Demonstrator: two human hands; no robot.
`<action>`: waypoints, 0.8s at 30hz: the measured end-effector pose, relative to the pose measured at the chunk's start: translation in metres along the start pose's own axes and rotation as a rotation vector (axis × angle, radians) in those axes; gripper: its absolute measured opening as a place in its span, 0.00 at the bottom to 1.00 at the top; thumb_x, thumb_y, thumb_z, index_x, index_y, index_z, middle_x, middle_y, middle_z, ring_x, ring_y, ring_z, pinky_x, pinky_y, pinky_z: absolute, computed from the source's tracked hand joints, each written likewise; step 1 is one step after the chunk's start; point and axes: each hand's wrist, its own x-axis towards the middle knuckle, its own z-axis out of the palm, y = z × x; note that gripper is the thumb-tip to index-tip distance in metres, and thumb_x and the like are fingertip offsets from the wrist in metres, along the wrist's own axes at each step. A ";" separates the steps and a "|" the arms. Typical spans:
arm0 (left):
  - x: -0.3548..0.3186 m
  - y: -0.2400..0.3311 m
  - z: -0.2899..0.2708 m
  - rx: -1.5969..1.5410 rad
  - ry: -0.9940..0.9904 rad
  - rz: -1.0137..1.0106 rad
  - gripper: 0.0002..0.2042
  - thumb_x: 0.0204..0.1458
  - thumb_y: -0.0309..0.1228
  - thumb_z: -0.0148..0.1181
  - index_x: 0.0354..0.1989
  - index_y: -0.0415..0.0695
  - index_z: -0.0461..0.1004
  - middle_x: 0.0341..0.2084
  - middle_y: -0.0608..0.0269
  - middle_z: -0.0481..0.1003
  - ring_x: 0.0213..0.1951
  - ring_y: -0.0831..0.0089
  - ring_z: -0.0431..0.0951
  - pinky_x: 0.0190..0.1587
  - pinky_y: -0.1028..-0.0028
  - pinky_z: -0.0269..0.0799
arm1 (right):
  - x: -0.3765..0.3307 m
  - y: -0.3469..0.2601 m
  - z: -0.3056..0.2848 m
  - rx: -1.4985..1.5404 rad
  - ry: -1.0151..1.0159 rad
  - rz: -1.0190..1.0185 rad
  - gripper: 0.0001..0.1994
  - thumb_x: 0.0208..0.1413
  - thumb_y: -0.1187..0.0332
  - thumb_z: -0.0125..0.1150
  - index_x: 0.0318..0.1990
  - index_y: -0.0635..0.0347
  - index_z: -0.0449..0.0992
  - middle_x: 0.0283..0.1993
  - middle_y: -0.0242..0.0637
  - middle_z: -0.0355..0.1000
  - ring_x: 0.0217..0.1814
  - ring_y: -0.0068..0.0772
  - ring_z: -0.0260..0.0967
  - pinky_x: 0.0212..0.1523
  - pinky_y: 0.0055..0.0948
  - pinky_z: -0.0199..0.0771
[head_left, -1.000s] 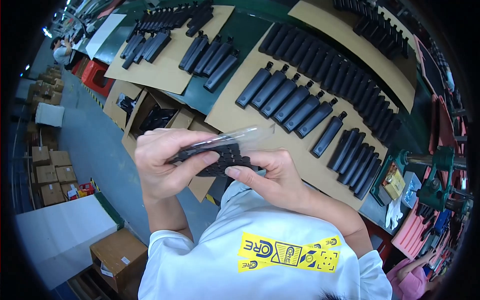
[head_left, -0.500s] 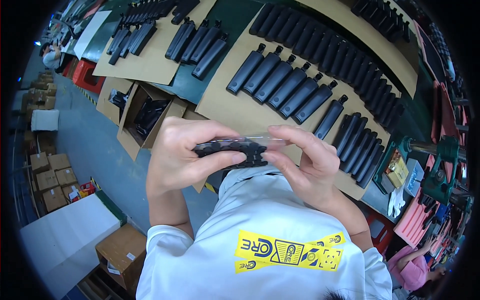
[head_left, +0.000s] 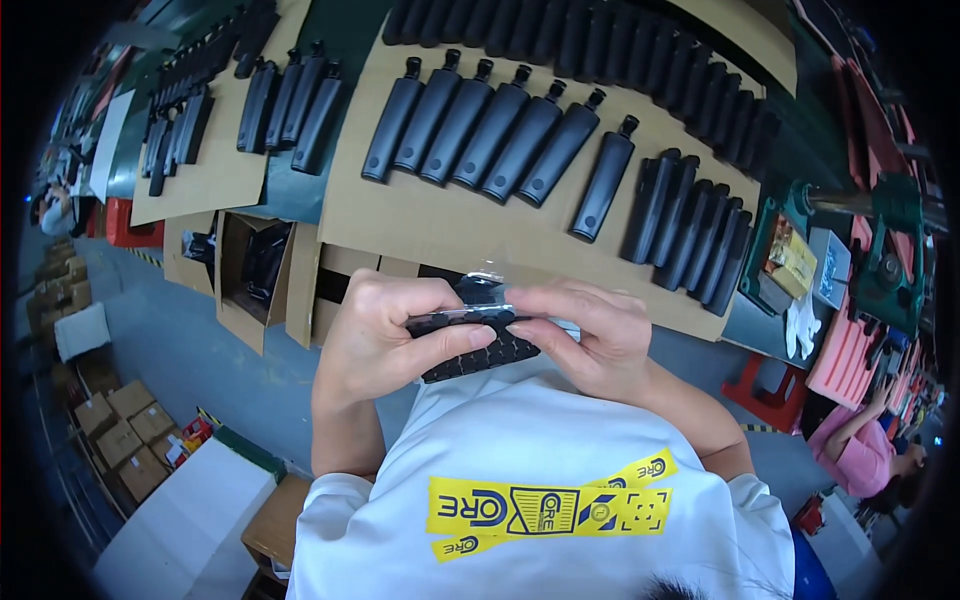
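Note:
In front of my chest I hold a dark sheet of small black pieces in rows (head_left: 478,362), with clear film at its upper edge. The kind of the pieces is too small to tell. My left hand (head_left: 385,325) is closed on its left side, thumb on the front face. My right hand (head_left: 590,325) pinches the right part between thumb and index finger, where the clear film (head_left: 487,272) sticks up. Beyond my hands, black elongated handle-like parts (head_left: 470,130) with narrow necks lie in rows on cardboard (head_left: 345,215).
A green hand press (head_left: 885,250) stands at the right, beside white gloves (head_left: 801,328) and a small parts box (head_left: 828,265). An open carton (head_left: 240,300) of black parts is at the left below the bench. A red stool (head_left: 765,395) and a person in pink (head_left: 855,445) are at the right.
The view has shifted, so the bench parts sit higher and further left. The sheet has tilted to show more of its rows, and my right fingers have moved inward along its upper edge.

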 end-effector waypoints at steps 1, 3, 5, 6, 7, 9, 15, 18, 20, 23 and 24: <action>0.002 0.000 0.002 -0.019 0.009 -0.006 0.04 0.45 0.20 0.73 0.28 0.36 0.82 0.16 0.66 0.78 0.15 0.81 0.66 0.19 0.82 0.57 | -0.002 0.000 -0.001 0.017 0.022 0.033 0.17 0.50 0.82 0.71 0.50 0.67 0.83 0.38 0.39 0.83 0.32 0.26 0.77 0.33 0.20 0.76; 0.005 -0.001 0.007 -0.055 0.029 -0.018 0.06 0.45 0.19 0.73 0.32 0.36 0.82 0.18 0.65 0.79 0.16 0.82 0.68 0.20 0.83 0.60 | -0.004 -0.002 -0.003 0.051 0.063 0.095 0.17 0.51 0.82 0.70 0.50 0.67 0.83 0.39 0.39 0.83 0.33 0.26 0.78 0.34 0.20 0.76; 0.007 -0.002 0.013 -0.074 0.034 -0.026 0.07 0.45 0.19 0.73 0.34 0.36 0.82 0.20 0.65 0.80 0.17 0.82 0.68 0.20 0.83 0.61 | -0.007 -0.003 -0.005 0.068 0.088 0.130 0.16 0.51 0.82 0.70 0.50 0.67 0.83 0.39 0.39 0.83 0.34 0.26 0.78 0.35 0.20 0.77; 0.008 -0.002 0.018 -0.180 0.095 -0.050 0.09 0.46 0.19 0.72 0.37 0.36 0.82 0.22 0.65 0.80 0.18 0.82 0.69 0.22 0.84 0.62 | -0.009 -0.003 -0.005 0.131 0.134 0.210 0.16 0.52 0.82 0.70 0.50 0.67 0.82 0.40 0.39 0.83 0.34 0.26 0.78 0.35 0.20 0.77; 0.010 -0.003 0.023 -0.285 0.157 -0.074 0.11 0.46 0.18 0.72 0.40 0.36 0.81 0.24 0.64 0.81 0.20 0.82 0.70 0.23 0.85 0.64 | -0.011 -0.004 -0.006 0.194 0.181 0.289 0.16 0.52 0.82 0.70 0.50 0.67 0.82 0.40 0.39 0.83 0.34 0.25 0.78 0.35 0.20 0.77; 0.012 -0.005 0.035 -0.494 0.280 -0.124 0.15 0.48 0.18 0.71 0.46 0.35 0.80 0.27 0.63 0.82 0.22 0.82 0.72 0.26 0.86 0.68 | -0.015 -0.005 -0.007 0.320 0.274 0.447 0.16 0.53 0.82 0.69 0.51 0.67 0.82 0.41 0.39 0.83 0.34 0.25 0.78 0.35 0.20 0.77; 0.011 -0.019 0.053 -0.529 0.296 -0.271 0.19 0.50 0.17 0.69 0.52 0.35 0.76 0.32 0.61 0.81 0.27 0.81 0.76 0.32 0.87 0.72 | -0.020 0.002 -0.014 0.294 0.301 0.444 0.15 0.54 0.82 0.68 0.51 0.68 0.81 0.40 0.39 0.83 0.34 0.26 0.78 0.35 0.21 0.78; 0.003 -0.035 0.048 -0.572 0.293 -0.206 0.16 0.51 0.17 0.68 0.49 0.36 0.76 0.32 0.61 0.81 0.27 0.81 0.76 0.33 0.88 0.72 | -0.013 0.008 -0.024 0.187 0.281 0.337 0.14 0.57 0.80 0.66 0.51 0.69 0.81 0.41 0.40 0.82 0.38 0.28 0.77 0.41 0.23 0.78; -0.003 -0.041 0.040 -0.580 0.304 -0.186 0.15 0.52 0.17 0.67 0.48 0.36 0.76 0.31 0.61 0.81 0.28 0.81 0.77 0.33 0.88 0.72 | -0.007 0.015 -0.034 0.076 0.263 0.259 0.13 0.61 0.79 0.59 0.53 0.69 0.79 0.47 0.43 0.79 0.45 0.31 0.77 0.50 0.28 0.76; -0.008 -0.052 0.013 -0.553 0.284 -0.071 0.12 0.53 0.18 0.66 0.46 0.37 0.76 0.32 0.60 0.80 0.27 0.81 0.77 0.33 0.88 0.72 | 0.004 0.027 -0.040 -0.068 0.315 0.213 0.14 0.63 0.77 0.57 0.55 0.70 0.77 0.58 0.47 0.74 0.56 0.35 0.73 0.58 0.31 0.73; -0.011 -0.056 0.003 -0.545 0.275 -0.032 0.11 0.54 0.18 0.65 0.45 0.37 0.76 0.33 0.60 0.80 0.27 0.81 0.77 0.33 0.88 0.72 | 0.007 0.031 -0.040 -0.140 0.378 0.208 0.15 0.62 0.75 0.61 0.55 0.70 0.76 0.63 0.48 0.71 0.60 0.38 0.70 0.59 0.31 0.71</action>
